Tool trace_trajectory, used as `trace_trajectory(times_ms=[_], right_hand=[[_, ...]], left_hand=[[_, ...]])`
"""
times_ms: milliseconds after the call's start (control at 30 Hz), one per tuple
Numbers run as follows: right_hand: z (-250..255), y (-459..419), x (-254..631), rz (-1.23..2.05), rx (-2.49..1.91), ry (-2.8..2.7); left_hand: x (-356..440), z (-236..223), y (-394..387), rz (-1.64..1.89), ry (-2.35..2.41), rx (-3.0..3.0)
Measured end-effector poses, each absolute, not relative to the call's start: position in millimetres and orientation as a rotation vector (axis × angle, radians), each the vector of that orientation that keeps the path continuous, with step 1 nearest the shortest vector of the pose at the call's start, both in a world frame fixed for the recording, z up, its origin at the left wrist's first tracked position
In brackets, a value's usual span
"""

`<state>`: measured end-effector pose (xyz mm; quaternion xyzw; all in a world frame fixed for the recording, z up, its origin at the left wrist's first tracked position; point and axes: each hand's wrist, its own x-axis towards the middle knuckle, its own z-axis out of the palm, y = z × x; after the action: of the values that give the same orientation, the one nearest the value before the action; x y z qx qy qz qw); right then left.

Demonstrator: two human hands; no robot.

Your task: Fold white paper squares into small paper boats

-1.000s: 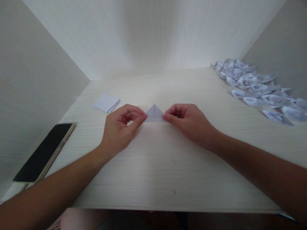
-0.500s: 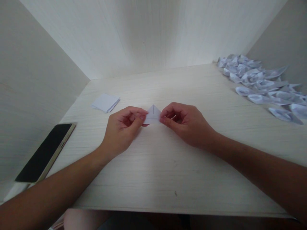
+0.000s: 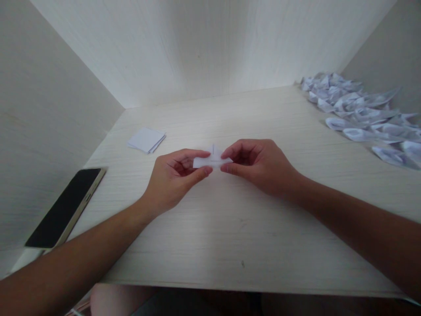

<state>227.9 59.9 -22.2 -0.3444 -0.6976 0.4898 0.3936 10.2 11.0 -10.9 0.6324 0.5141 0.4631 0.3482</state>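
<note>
Between my hands is a small piece of folded white paper [image 3: 215, 163], with a pointed top and a straight strip along its lower edge. My left hand [image 3: 176, 180] grips its left part, index finger above and thumb at the lower edge. On the right part, my right hand [image 3: 256, 163] pinches it the same way with thumb and index finger. The fingertips cover parts of the folds. The paper is just above or on the tabletop; I cannot tell which.
A stack of white paper squares [image 3: 146, 139] lies at the back left. A phone [image 3: 64, 208] with a dark screen rests by the left wall. Many folded paper pieces [image 3: 358, 107] are heaped at the right. The pale table [image 3: 210, 245] meets walls behind and at both sides.
The paper went from a triangular shape to one with a flat strip showing across its lower edge. Both thumbs have shifted to that edge, and my left fingers have moved slightly right.
</note>
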Motion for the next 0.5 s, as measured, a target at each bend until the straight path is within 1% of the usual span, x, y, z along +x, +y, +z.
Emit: trace_trajectory(times_ms=[267, 500], right_hand=[[-21, 55, 226, 1.15, -0.816, -1.872], [-16, 49, 226, 0.797, -0.847, -2.01]], left_hand=[[14, -10, 9, 1.197, 1.295, 1.597], [14, -13, 7, 1.22, 1.375, 1.597]])
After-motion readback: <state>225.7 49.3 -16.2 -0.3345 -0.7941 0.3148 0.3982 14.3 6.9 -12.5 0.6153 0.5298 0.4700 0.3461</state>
